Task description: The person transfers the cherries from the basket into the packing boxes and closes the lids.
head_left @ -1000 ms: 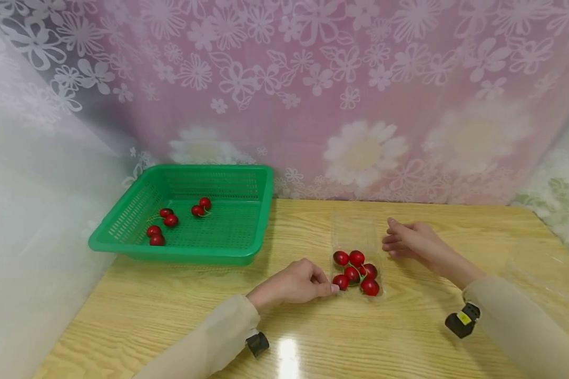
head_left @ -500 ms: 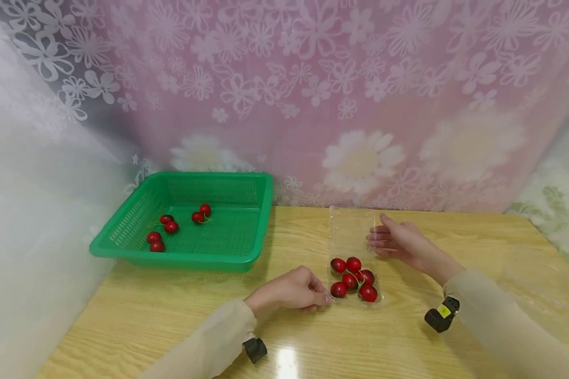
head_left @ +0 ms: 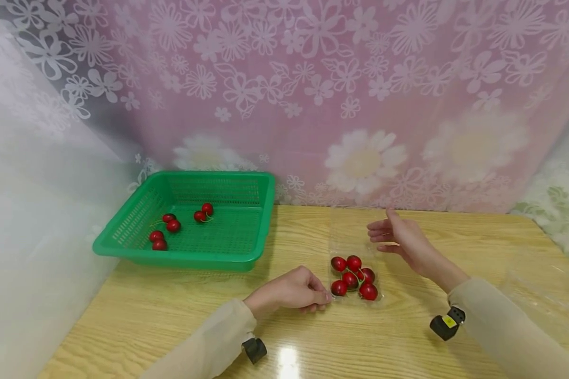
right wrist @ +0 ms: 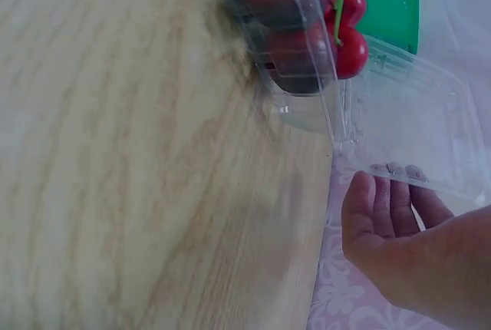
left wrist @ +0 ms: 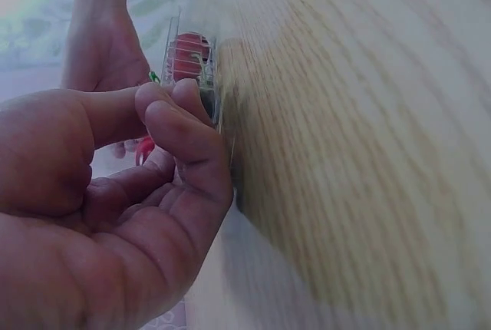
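Green basket (head_left: 246, 247): far left of the clear clamshell box, on the wooden table (head_left: 170, 310), against the flowered curtain (head_left: 313, 105). Holds six loose cherries (head_left: 173, 225) in pairs, toward its left and back.

Left hand (head_left: 291, 289): just left of the clear clamshell box (head_left: 355, 297), knuckles up, fingers curled. Head view: fingertips at the box's near left corner, contact hard to judge. Left wrist view: thumb and forefinger (left wrist: 180, 127) pinched on the thin plastic rim of the box; red fruit seen through the wall beyond. Grip closed on the rim.

Clear clamshell box: centre landmark, flat on the table, right of the basket and well apart from it. Tray half filled with boxed cherries (head_left: 353, 276), about six, green stems among them. Head view: lid barely visible, a faint sheen behind the tray. Right wrist view: lid (right wrist: 418, 127) plain, hinged open, lying beyond the tray with its far edge near the fingers; cherries (right wrist: 349, 42) pressed against the clear wall; basket green behind.

Right hand (head_left: 400, 237): right of the box, beside the open lid, palm turned left, fingers straight and loosely spread. Nothing held. Right wrist view: fingertips (right wrist: 391, 192) just at the lid's edge, touching or a hair apart, not certain. Beige sleeve (head_left: 512, 326) and a small black wrist device (head_left: 448, 323) further right.
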`<state>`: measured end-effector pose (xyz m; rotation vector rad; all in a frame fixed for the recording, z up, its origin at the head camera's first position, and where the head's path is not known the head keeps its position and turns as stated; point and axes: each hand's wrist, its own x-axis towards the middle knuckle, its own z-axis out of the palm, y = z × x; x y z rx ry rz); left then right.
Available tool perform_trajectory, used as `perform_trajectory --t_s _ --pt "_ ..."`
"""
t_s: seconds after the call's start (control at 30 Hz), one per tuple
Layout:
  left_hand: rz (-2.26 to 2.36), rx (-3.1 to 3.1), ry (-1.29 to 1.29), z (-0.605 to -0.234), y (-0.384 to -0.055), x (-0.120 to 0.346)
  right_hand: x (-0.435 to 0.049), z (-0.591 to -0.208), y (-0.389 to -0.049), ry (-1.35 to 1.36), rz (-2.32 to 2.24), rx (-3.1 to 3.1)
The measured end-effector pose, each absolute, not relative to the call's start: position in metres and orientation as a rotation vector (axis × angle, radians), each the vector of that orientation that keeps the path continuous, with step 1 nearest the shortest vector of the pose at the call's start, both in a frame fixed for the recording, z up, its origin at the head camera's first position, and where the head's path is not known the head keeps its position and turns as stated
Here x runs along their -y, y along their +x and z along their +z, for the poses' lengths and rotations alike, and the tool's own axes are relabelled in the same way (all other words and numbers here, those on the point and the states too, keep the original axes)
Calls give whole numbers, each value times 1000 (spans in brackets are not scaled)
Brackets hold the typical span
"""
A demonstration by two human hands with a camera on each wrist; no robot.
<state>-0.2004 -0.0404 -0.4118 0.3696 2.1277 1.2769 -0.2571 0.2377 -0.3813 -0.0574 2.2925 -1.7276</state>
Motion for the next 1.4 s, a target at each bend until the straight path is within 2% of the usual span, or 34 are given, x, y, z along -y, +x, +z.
perform_trajectory --t_s 0.33,0.97,1.13,1.4 --pt "1297 -2119 387 -413 -201 40 -237 -379 -248 -93 -1735 -2401" --pt "1354 -2178 328 -414 -202 40 -248 -386 -217 -566 -1553 -2571" --pt "1356 -2176 329 -415 -202 41 -246 -388 -208 -630 -1406 -2729" --pt "1219 -2227 387 -413 -201 47 -244 -396 -201 -704 -1457 -2717"
